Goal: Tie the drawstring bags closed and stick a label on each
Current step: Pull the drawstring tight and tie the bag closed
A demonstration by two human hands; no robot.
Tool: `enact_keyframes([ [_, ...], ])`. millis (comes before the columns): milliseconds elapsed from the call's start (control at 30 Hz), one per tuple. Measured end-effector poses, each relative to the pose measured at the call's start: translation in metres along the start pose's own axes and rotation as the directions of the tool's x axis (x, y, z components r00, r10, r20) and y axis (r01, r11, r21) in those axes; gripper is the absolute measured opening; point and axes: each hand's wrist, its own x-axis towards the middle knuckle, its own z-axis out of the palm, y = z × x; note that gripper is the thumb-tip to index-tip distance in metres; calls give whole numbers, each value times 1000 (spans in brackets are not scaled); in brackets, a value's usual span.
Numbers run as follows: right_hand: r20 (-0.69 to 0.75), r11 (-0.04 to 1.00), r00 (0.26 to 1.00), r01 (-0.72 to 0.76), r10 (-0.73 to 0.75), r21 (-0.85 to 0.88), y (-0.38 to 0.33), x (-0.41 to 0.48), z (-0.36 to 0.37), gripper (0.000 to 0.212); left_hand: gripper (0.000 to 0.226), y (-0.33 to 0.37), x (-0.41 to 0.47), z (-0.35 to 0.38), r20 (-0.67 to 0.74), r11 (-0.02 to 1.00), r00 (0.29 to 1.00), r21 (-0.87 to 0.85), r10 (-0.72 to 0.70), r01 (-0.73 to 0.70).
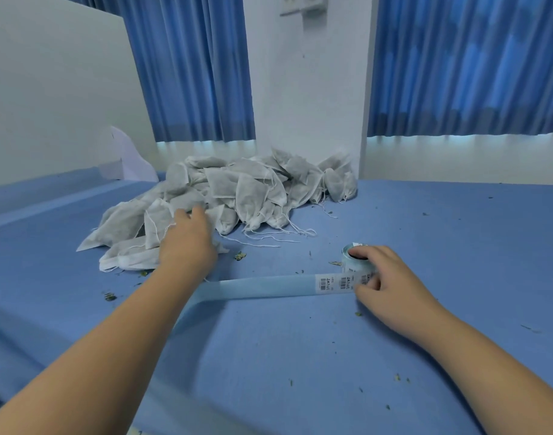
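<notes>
Blue-covered table (300,356), littered with leaf bits (240,255), stood against a white wall (306,105) and blue curtains (466,67). Bags (247,189) were piled at its far side. Left hand (187,240) lay on the pile, grasp hidden. Right hand (391,284) gripped the label roll (350,262), one finger in its core, strip (262,287) trailing left.

The table (300,356) is being covered at its far middle by a heap of drawstring bags (237,196), which is being backed by the wall pillar (306,105). Right of the heap and nearer the front, the label roll (355,257) is being gripped by the right hand (385,277). Its strip (262,285) is being spread leftward across the table, under the left forearm. The heap's near edge is being touched by the left hand (187,240).
</notes>
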Motion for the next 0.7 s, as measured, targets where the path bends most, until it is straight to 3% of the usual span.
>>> enact_keyframes([
  [67, -10, 1000, 1000, 4, -4, 2, -1, 0, -1, 50, 56, 12, 0, -7, -98, 982, 991, -158, 88, -103],
  [167, -41, 1000, 999, 11, -11, 4, -5, -2, -2, 50, 56, 40, -4, -21, -221, 846, 965, -480, 140, -233],
  [233, -99, 999, 995, 28, -24, 40, -7, -3, -4, 48, 51, 64, -14, -30, -221, 668, 967, -701, 126, -248],
  [333, -196, 989, 981, 31, -2, 143, -11, -5, -9, 43, 47, 101, -32, -35, -76, 375, 985, -918, 152, -129],
  [400, -229, 965, 973, 24, 38, 260, -15, -6, -16, 38, 47, 126, -43, -34, 21, 205, 982, -979, 185, -18],
  [467, -236, 919, 968, 13, 87, 393, -18, -9, -27, 33, 53, 150, -55, -33, 100, 99, 967, -992, 233, 79],
  [600, -175, 758, 959, -57, 222, 650, -11, -18, -56, 27, 57, 195, -75, -23, 167, -22, 936, -983, 310, 183],
  [700, -8, 590, 970, -141, 242, 795, -1, -25, -84, 46, 52, 230, -89, -7, 196, -37, 919, -974, 341, 222],
])
